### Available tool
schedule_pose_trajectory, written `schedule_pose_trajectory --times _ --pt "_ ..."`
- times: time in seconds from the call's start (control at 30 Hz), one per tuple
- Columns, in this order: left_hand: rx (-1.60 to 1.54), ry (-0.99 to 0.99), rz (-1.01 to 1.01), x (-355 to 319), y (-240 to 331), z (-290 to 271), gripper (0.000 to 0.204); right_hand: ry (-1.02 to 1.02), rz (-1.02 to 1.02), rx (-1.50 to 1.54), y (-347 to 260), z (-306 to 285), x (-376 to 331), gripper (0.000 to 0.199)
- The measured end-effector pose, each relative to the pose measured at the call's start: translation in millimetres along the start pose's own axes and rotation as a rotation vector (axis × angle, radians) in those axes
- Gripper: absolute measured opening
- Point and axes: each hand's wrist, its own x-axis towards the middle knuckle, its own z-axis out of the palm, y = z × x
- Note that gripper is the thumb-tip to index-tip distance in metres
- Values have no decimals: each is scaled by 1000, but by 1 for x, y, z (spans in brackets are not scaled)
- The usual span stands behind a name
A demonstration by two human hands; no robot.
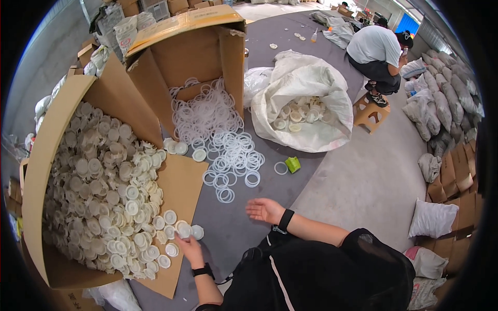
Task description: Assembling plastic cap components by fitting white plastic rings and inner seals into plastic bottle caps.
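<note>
A warehouse floor spread with a grey mat point(270, 46), ringed by stacked sacks and cartons, is where you sit at work. Your left hand point(188, 244) reaches to the edge of a heap of white plastic caps point(104, 197), its fingers closing on one cap point(182, 228) at the lip of the pile; a second loose cap point(197, 231) lies just beside it on the brown flap. Your right hand point(264, 210) hovers palm-up and released over the mat, holding nothing, a black band at each wrist.

The caps spill from a large cardboard box point(57, 135) tipped on its side at your left, its flap point(181, 192) flat on the floor under the nearest caps. Beyond it, a second open carton point(207, 52) pours out clear sealing rings point(223, 145), which fan across the mat between the two boxes and toward your right hand, though well apart from it. One ring point(280, 168) lies alone beside a small green object point(293, 164).

Farther off, a white woven sack point(306, 103) sits open with more caps inside. Behind it another person in a white shirt point(374, 46) crouches by a low wooden stool point(371, 111), facing away, near rows of filled sacks point(446, 98) along the right wall.
</note>
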Motion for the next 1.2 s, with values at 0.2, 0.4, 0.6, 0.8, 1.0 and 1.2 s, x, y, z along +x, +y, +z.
schedule_pose_trajectory --times 0.2,0.4,0.6,0.8,1.0,1.2 --pt "42 -166 -244 33 -30 -7 50 0 83 -131 10 7 5 29" --pt "202 -393 -42 14 -21 43 45 17 88 -268 24 10 16 30" --pt "175 -553 148 -8 6 81 40 157 -58 -667 53 8 43 43" --pt "-182 -613 99 -4 11 79 28 150 -105 -629 39 8 53 26" --pt "-205 -565 -15 9 -2 67 17 208 -127 -254 -4 -8 35 19" --pt "-298 -592 -102 1 -3 75 16 -27 -653 163 -136 -41 2 26"
